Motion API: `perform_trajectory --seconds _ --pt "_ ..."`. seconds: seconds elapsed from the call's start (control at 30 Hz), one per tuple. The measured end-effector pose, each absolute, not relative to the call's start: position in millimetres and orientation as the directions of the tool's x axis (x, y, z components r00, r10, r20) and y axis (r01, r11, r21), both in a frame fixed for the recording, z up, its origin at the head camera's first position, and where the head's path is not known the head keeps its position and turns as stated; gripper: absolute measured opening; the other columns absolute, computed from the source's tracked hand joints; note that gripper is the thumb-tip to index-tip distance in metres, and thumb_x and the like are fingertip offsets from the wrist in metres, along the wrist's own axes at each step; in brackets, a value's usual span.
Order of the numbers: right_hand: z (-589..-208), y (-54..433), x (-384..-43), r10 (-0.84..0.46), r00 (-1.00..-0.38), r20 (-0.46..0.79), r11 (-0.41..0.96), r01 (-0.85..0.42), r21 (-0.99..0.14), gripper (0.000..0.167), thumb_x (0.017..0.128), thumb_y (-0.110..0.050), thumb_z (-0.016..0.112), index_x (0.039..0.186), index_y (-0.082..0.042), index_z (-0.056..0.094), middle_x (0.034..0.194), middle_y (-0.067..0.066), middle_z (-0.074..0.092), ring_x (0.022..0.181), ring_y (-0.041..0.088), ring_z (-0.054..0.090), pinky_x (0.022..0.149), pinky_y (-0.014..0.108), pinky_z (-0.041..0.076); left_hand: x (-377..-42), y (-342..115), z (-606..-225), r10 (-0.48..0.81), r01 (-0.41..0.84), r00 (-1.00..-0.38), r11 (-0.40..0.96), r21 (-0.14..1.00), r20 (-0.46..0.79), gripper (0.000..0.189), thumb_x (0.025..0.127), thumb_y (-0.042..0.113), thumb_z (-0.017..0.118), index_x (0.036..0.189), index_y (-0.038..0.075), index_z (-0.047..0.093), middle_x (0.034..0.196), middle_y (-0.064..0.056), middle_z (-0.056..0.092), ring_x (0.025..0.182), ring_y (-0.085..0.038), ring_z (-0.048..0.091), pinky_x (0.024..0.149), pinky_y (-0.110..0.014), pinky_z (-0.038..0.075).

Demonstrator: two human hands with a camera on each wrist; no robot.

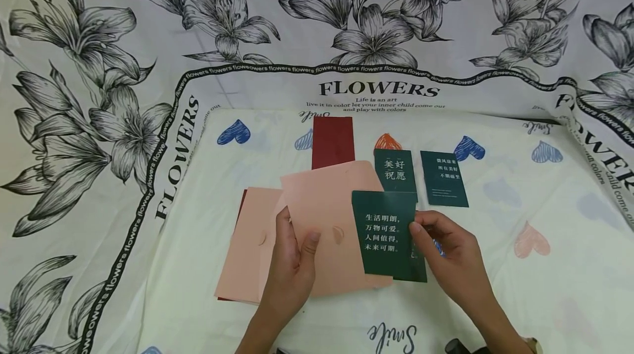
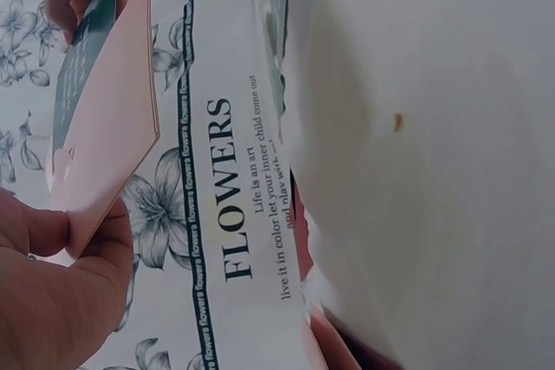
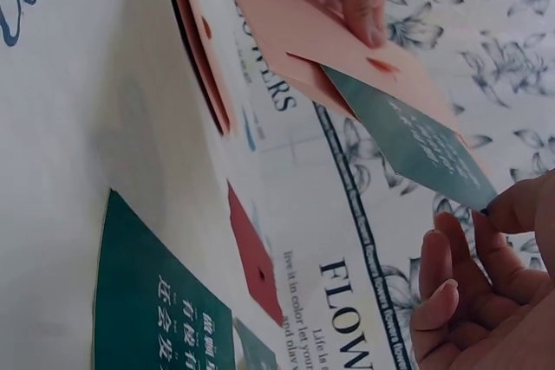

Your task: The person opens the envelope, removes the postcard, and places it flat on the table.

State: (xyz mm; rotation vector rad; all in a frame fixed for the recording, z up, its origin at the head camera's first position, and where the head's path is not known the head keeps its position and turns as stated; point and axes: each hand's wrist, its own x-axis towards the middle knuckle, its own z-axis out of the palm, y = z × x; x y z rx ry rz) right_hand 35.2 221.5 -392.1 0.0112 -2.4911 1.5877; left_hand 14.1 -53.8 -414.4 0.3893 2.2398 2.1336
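My left hand [image 1: 292, 271] holds a pink envelope [image 1: 327, 200], with the thumb on its near face beside a small rounded tab and the fingers behind. Between thumb and fingertips, my right hand [image 1: 455, 260] pinches the right edge of a dark green card [image 1: 381, 263] printed with white Chinese characters. In the right wrist view, the far end of this green card [image 3: 408, 140] meets the open side of the pink envelope [image 3: 329, 45]. The left wrist view shows the thumb and fingers of the left hand [image 2: 69, 292] gripping the envelope's lower corner.
A stack of pink envelopes [image 1: 242, 260] with dark red edges lies at left. Behind the held envelope is a dark red piece [image 1: 333, 142]. Green cards lie at right, one [image 1: 396, 169] beside another [image 1: 444, 180], and one [image 1: 418, 272] partly under the held card. A flower-and-heart cloth [image 1: 495, 299] covers the surface.
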Motion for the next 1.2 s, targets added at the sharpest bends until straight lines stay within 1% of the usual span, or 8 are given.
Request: perform_trajectory --seconds 0.17,0.4,0.6,0.73,0.97,1.07,1.13,1.2 --pt "-391.2 227.5 36.3 0.133 -0.978 0.160 0.445 -0.085 -0.891 0.012 0.106 -0.007 0.064 0.115 -0.004 0.072 0.104 0.003 0.072 0.088 0.016 0.069 0.083 0.019 0.057 13.3 -55.3 -415.9 0.188 0.179 -0.968 0.051 0.982 0.167 0.050 0.113 0.019 0.050 0.157 0.022 0.026 0.139 0.002 0.050 0.133 -0.020 0.047 0.108 -0.029 0.045" --pt "-389.9 232.9 36.7 0.155 -0.975 0.162 0.456 -0.075 -0.887 0.011 0.106 -0.007 0.064 0.114 -0.005 0.072 0.089 0.004 0.071 0.078 0.016 0.067 0.076 0.021 0.057 13.2 -56.4 -418.8 0.196 0.181 -0.965 0.027 0.983 0.172 0.049 0.113 0.017 0.049 0.157 0.022 0.027 0.139 0.002 0.052 0.132 -0.021 0.049 0.108 -0.028 0.044" --pt "-389.4 242.8 38.2 0.174 -0.970 0.172 0.448 -0.077 -0.891 0.014 0.106 -0.004 0.063 0.118 -0.003 0.071 0.092 0.005 0.073 0.077 0.017 0.068 0.075 0.021 0.059 13.8 -56.4 -420.0 0.189 0.185 -0.966 0.016 0.983 0.179 0.049 0.113 0.016 0.050 0.156 0.022 0.028 0.139 0.002 0.053 0.131 -0.022 0.050 0.107 -0.028 0.044" --pt "-388.3 262.2 39.2 0.248 -0.951 0.186 0.472 -0.049 -0.880 0.018 0.106 -0.005 0.062 0.122 0.000 0.069 0.094 0.003 0.073 0.077 0.015 0.067 0.073 0.018 0.058 13.2 -56.6 -419.9 0.188 0.183 -0.966 0.009 0.983 0.178 0.049 0.113 0.016 0.050 0.156 0.022 0.028 0.139 0.001 0.052 0.130 -0.022 0.051 0.107 -0.027 0.044" --pt "-394.1 306.7 40.6 0.409 -0.892 0.192 0.561 0.081 -0.824 0.021 0.106 -0.013 0.065 0.123 -0.002 0.070 0.095 -0.006 0.073 0.074 0.008 0.067 0.071 0.012 0.055 11.1 -57.9 -419.0 0.190 0.175 -0.964 -0.061 0.983 0.184 0.048 0.113 0.011 0.049 0.155 0.018 0.028 0.142 -0.004 0.051 0.131 -0.025 0.052 0.107 -0.029 0.046" --pt "-403.3 323.0 41.4 0.430 -0.892 0.140 0.613 0.175 -0.770 0.026 0.107 -0.022 0.065 0.125 -0.004 0.070 0.093 -0.015 0.070 0.074 0.004 0.065 0.069 0.010 0.052 11.1 -57.6 -418.7 0.195 0.152 -0.967 -0.067 0.986 0.162 0.050 0.112 0.012 0.051 0.156 0.020 0.028 0.146 -0.003 0.050 0.137 -0.022 0.048 0.113 -0.028 0.042" --pt "-411.1 332.0 43.0 0.425 -0.900 0.093 0.648 0.231 -0.726 0.031 0.108 -0.029 0.064 0.126 -0.004 0.071 0.096 -0.013 0.071 0.075 0.000 0.064 0.066 0.009 0.051 11.8 -57.3 -417.9 0.199 0.124 -0.971 -0.047 0.991 0.131 0.053 0.112 0.015 0.053 0.157 0.024 0.027 0.150 0.000 0.048 0.142 -0.019 0.045 0.116 -0.028 0.038" --pt "-419.1 339.8 45.1 0.405 -0.913 0.049 0.690 0.270 -0.672 0.036 0.108 -0.034 0.063 0.125 -0.004 0.071 0.099 -0.005 0.073 0.075 -0.006 0.061 0.064 0.009 0.049 12.2 -57.0 -417.4 0.202 0.108 -0.973 -0.005 0.994 0.107 0.056 0.112 0.018 0.055 0.158 0.029 0.026 0.153 0.004 0.046 0.145 -0.016 0.042 0.119 -0.028 0.035"
